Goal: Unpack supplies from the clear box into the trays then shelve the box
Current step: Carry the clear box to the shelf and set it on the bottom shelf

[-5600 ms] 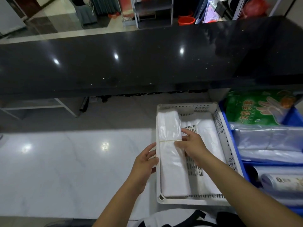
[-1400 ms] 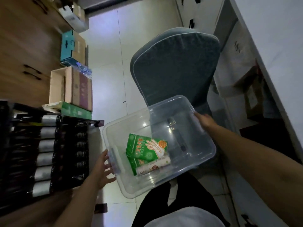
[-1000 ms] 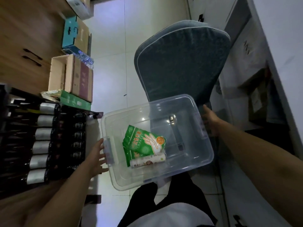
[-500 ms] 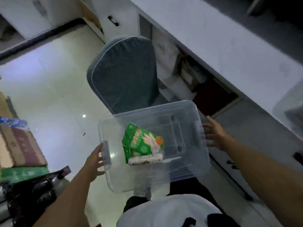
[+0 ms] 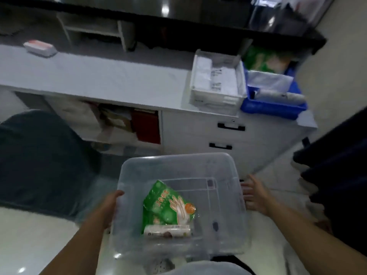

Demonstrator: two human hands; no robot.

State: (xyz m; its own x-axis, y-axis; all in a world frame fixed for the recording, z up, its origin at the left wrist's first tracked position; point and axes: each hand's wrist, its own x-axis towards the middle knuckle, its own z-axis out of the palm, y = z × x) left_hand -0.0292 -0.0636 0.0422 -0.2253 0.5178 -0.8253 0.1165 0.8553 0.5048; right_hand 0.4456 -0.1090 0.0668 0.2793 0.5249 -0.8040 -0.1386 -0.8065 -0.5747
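Observation:
I hold the clear box in front of me, above the floor. My left hand grips its left rim. My right hand is at its right side with fingers spread, touching or just off the wall. Inside lie a green glove packet and a small white roll. On the white counter stand a white tray with white bags and a blue tray with a green packet and clear bags.
A dark grey chair stands at the left. White drawers with black handles sit under the trays. A small white and red box rests on the counter's left. A dark shape fills the right.
I have turned with the box from the chair and floor side toward the counter; both trays are now in view. My right hand has loosened from the box's right rim.

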